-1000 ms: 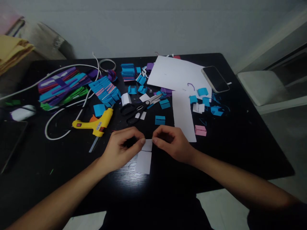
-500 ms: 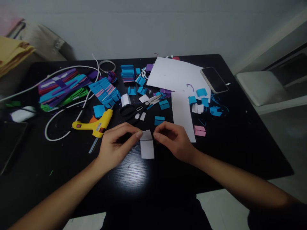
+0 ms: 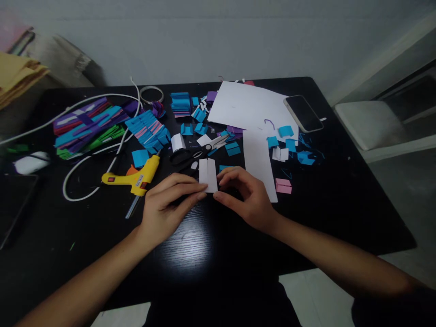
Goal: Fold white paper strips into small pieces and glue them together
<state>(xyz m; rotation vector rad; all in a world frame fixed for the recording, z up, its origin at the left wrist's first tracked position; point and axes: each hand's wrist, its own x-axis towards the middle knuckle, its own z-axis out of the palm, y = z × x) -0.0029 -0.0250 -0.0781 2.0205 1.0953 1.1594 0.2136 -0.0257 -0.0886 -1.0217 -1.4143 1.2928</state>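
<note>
A small folded white paper piece (image 3: pixel 208 175) stands between my hands, with a crease or seam running down its face. My left hand (image 3: pixel 168 200) pinches its lower left corner between thumb and fingers. At the lower right corner, the curled thumb and fingers of my right hand (image 3: pixel 248 195) grip the paper's edge. Just behind lie black-handled scissors (image 3: pixel 194 156), partly covered by the paper. A blue folded paper piece (image 3: pixel 225 168) is half hidden behind my right fingers. To the left of my left hand is a yellow glue gun (image 3: pixel 136 177).
White paper sheets (image 3: pixel 250 106), a phone (image 3: pixel 303 112) and a pink paper piece (image 3: pixel 283 185) lie to the right. Several blue folded pieces are scattered at the back. Bundled coloured paper strips (image 3: pixel 90 125) and a looping white cable (image 3: pixel 68 184) occupy the left.
The white paper has turned and moved up, away from me; its single-creased face has given way to one with a lengthwise seam. Both hands now hold its lower corners.
</note>
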